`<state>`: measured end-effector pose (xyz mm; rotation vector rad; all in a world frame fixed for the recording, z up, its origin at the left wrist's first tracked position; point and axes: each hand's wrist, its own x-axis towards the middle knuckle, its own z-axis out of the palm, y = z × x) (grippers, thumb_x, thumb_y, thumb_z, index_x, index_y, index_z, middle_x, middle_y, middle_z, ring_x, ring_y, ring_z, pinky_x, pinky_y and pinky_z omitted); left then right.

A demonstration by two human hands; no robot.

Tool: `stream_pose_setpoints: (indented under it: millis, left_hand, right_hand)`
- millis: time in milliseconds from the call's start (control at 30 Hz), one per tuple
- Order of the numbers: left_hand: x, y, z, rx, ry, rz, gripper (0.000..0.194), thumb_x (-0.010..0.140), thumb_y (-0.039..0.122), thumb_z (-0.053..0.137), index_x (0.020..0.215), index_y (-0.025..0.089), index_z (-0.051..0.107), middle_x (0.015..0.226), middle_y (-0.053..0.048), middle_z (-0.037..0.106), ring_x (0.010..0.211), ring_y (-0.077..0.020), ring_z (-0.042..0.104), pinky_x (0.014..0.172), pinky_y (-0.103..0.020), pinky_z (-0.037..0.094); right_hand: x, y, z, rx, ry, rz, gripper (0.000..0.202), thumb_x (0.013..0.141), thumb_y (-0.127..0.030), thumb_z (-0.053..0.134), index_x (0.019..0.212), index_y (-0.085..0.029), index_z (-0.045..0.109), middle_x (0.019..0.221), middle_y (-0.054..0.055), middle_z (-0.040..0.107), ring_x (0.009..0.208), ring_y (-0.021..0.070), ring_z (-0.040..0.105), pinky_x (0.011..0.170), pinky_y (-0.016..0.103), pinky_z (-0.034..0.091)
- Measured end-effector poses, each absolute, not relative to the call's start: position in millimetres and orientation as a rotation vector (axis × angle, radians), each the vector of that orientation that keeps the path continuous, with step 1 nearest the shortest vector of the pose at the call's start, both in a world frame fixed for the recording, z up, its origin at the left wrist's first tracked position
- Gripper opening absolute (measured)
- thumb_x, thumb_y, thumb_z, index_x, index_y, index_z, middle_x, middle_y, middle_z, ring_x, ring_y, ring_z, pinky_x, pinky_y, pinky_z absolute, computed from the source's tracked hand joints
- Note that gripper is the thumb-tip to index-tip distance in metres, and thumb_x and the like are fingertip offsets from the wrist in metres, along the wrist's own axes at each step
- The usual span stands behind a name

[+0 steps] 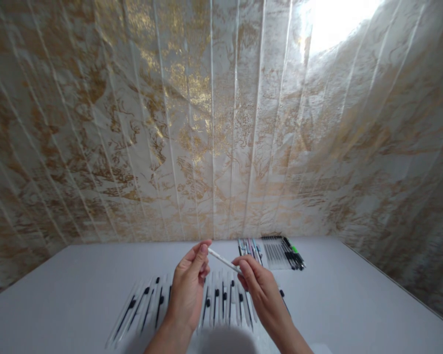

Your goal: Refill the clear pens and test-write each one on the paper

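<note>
A slim white pen barrel (223, 259) slants between my two hands above the table. Its upper left end is pinched by the thumb and fingers of my left hand (190, 278). My right hand (258, 285) grips the lower right end, fingers closed round it. Below the hands lies a row of pen parts: pale, see-through barrels (216, 305), dark thin refills (146, 309) and small black caps or clips (240, 297). My hands and wrists hide part of this row.
At the table's back stands a group of pastel pens (250, 248). Beside it lies a clear pack of black pens (276, 253) with a bright green piece (295, 249). A gold-patterned curtain (206, 147) hangs behind the white table (354, 305).
</note>
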<state>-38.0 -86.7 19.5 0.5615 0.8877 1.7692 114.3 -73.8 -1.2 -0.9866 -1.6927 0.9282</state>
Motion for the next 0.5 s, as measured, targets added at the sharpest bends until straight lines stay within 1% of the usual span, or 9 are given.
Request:
stream_pose_setpoints:
  millis: [67,100,167,233,267,333,400,433,500]
  left_hand:
    - [-39.5,-86.0,20.0,0.545,0.894,1.798,0.051,0.05,0.042,0.089,0.088,0.013,0.073,0.061,0.007,0.046,0.053,-0.0025,0.036,0.047,-0.011,0.032]
    - [-40.3,-85.9,20.4,0.54,0.896,1.812,0.051,0.049,0.043,0.089,0.088,0.013,0.073,0.061,0.007,0.046,0.053,-0.0023,0.036,0.047,-0.011,0.032]
    - [-41.4,-86.1,21.4,0.536,0.889,1.826,0.051,0.049,0.043,0.089,0.087,0.013,0.074,0.06,0.008,0.045,0.052,-0.0021,0.036,0.046,-0.011,0.032]
    - [-41.5,-86.8,22.4,0.543,0.876,1.815,0.05,0.05,0.042,0.089,0.088,0.013,0.074,0.06,0.007,0.046,0.052,-0.002,0.035,0.046,-0.011,0.032]
    - [-41.3,-87.2,22.8,0.545,0.871,1.811,0.05,0.05,0.042,0.089,0.088,0.013,0.074,0.061,0.007,0.047,0.052,-0.0019,0.035,0.046,-0.011,0.033]
    - [-40.7,-87.6,23.4,0.539,0.866,1.816,0.049,0.05,0.041,0.089,0.088,0.013,0.074,0.064,0.006,0.05,0.051,-0.0015,0.035,0.045,-0.011,0.033]
    - [-40.4,-87.4,23.7,0.527,0.869,1.83,0.049,0.049,0.04,0.09,0.087,0.013,0.074,0.066,0.006,0.051,0.052,-0.0012,0.036,0.045,-0.011,0.032]
    - [-40.4,-87.2,23.9,0.523,0.872,1.836,0.05,0.048,0.04,0.09,0.087,0.013,0.074,0.065,0.006,0.051,0.051,-0.0013,0.036,0.045,-0.011,0.032]
    - [-40.4,-87.0,24.0,0.528,0.877,1.837,0.049,0.049,0.04,0.09,0.087,0.013,0.074,0.063,0.006,0.049,0.051,-0.0016,0.035,0.045,-0.011,0.032]
  right_hand:
    - [116.4,-71.9,0.2,-0.945,-1.623,0.921,0.033,0.089,-0.052,0.051,0.1,-0.02,0.055,0.067,-0.005,0.044,0.057,0.013,0.043,0.052,0.023,0.034]
    - [117.6,-71.0,0.9,-0.941,-1.601,0.91,0.033,0.087,-0.051,0.055,0.099,-0.021,0.054,0.069,-0.004,0.045,0.058,0.0128,0.043,0.053,0.023,0.034]
    - [120.1,-69.4,2.1,-0.971,-1.583,0.926,0.032,0.086,-0.052,0.055,0.084,-0.02,0.054,0.066,-0.004,0.044,0.057,0.0124,0.042,0.052,0.023,0.033]
    - [122.3,-68.3,3.1,-1.02,-1.58,1.005,0.044,0.089,-0.057,0.045,0.068,-0.019,0.052,0.059,-0.004,0.041,0.053,0.012,0.038,0.049,0.023,0.03]
    - [123.1,-68.1,3.6,-1.034,-1.582,1.046,0.049,0.091,-0.059,0.041,0.065,-0.019,0.052,0.056,-0.004,0.039,0.051,0.012,0.038,0.048,0.024,0.029]
    - [124.0,-68.2,4.9,-1.028,-1.588,1.054,0.048,0.091,-0.059,0.039,0.071,-0.018,0.057,0.056,-0.004,0.04,0.052,0.0128,0.04,0.049,0.024,0.03]
    - [124.4,-68.7,5.9,-0.988,-1.603,0.975,0.038,0.088,-0.056,0.049,0.089,-0.019,0.058,0.061,-0.004,0.043,0.056,0.0138,0.042,0.052,0.023,0.033]
    - [124.6,-68.8,6.1,-0.97,-1.607,0.933,0.034,0.086,-0.054,0.054,0.093,-0.02,0.056,0.064,-0.004,0.044,0.058,0.0138,0.043,0.053,0.023,0.034]
    - [125.0,-68.6,5.6,-0.97,-1.599,0.909,0.032,0.086,-0.053,0.056,0.084,-0.02,0.055,0.065,-0.004,0.045,0.058,0.0133,0.042,0.054,0.023,0.034]
